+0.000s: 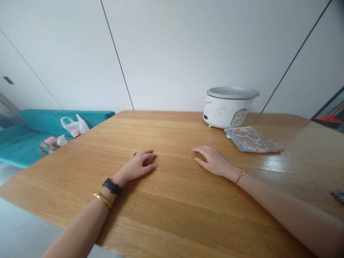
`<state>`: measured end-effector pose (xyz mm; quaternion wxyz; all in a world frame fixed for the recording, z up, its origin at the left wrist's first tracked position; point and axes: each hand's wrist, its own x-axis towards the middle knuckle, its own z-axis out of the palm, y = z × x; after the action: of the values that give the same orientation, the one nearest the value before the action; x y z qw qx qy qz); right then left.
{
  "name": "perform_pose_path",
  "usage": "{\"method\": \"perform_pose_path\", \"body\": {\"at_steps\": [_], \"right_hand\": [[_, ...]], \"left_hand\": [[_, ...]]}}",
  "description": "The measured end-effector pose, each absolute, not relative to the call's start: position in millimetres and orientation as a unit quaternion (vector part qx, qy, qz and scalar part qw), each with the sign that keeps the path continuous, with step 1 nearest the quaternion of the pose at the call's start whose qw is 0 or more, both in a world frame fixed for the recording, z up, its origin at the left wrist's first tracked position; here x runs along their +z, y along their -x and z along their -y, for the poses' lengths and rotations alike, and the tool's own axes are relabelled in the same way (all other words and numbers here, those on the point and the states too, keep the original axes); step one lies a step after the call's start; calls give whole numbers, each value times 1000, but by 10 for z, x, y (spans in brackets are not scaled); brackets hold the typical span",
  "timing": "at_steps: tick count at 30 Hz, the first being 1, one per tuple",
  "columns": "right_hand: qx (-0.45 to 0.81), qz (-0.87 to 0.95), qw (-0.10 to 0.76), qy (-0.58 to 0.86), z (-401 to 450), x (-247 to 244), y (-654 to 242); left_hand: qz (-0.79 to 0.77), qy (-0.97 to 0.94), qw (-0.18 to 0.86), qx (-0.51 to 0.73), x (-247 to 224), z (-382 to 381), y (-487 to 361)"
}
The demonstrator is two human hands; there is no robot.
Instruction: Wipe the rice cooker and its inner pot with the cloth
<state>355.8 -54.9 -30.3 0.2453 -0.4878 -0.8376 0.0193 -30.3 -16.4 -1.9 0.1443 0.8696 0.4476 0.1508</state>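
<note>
My left hand [138, 165] rests on the wooden table [166, 200], fingers apart and holding nothing. A black band and a gold bangle circle that wrist. Across from it my right hand [211, 160] lies on the tabletop too, its thumb and fingers spread with nothing in them; a red string bracelet is on the wrist. Beyond the right hand is a folded patterned cloth [255, 139], brownish red and white with a blue-grey edge. Just behind the cloth stands a white rice cooker [224, 111] without a lid, its grey rim facing up. Its inside is hidden from this angle.
A pale panelled wall [166, 53] rises behind the table. To the left, a teal sofa [34, 123] carries a white plastic bag [76, 125] and some smaller items. A dark object [339, 195] shows at the right edge, too blurred to name.
</note>
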Motion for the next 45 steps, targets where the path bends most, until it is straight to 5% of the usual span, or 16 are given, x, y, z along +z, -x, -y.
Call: {"method": "perform_pose_path", "body": {"at_steps": [45], "right_hand": [[-21, 806, 202, 556, 541, -338, -3559]], "left_hand": [[-455, -871, 141, 119, -16, 139, 314]]}}
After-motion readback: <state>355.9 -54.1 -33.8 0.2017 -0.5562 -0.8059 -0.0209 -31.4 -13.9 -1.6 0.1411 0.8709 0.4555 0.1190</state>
